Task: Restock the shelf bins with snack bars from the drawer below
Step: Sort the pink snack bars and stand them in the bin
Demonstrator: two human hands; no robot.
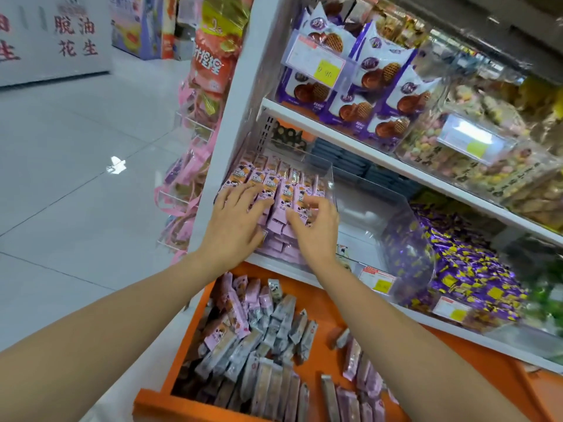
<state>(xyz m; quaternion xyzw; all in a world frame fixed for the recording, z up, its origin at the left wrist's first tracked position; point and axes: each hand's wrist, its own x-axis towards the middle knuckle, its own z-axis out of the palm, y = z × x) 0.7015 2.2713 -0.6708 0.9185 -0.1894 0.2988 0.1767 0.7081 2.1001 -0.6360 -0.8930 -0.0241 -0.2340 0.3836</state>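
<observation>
Now, nearest the person, the orange drawer [158, 403] stands pulled out below the shelf. Loose snack bars [259, 339], pink and grey mixed, lie in it, heaped on the left with a few strays on the right. Above it, both hands work in the clear bin [330, 178] at the shelf's left end. The left hand [234, 217] lies flat, fingers spread over the row of pink bars [283, 190]. The right hand [316, 226] curls its fingers over the rightmost bars, thumb against their face, pinching them. The step looks like squaring up the row. It should go best if the flat hand holds the stack as a stop while the other presses the bars snug against it, labels all one way. Just beside is the neighbouring bin [396, 214], whose contents I cannot make out through the glare. Beyond it lie purple-wrapped sweets [463, 263]. On the shelf above, purple waffle packs [365, 86] fill another container.
</observation>
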